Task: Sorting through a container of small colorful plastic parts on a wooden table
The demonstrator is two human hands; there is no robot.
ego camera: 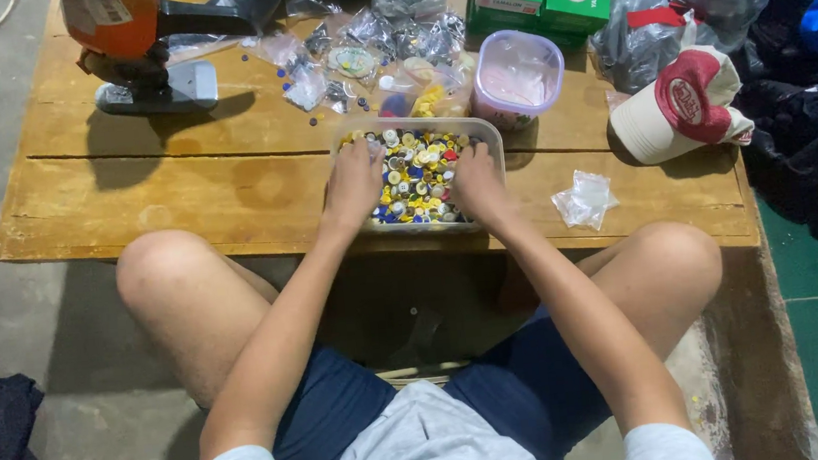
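Clear tub (489, 132) of buttons (416, 175) lies between both hands (415, 185).

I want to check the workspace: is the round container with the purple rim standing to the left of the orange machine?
No, the round container stands far right of the orange machine, behind the button tray.

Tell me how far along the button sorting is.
Done: several small clear bags on the wooden table hold buttons. In hand: left hand and right hand are both in the clear tub of mixed buttons. Left: the tub looks full.
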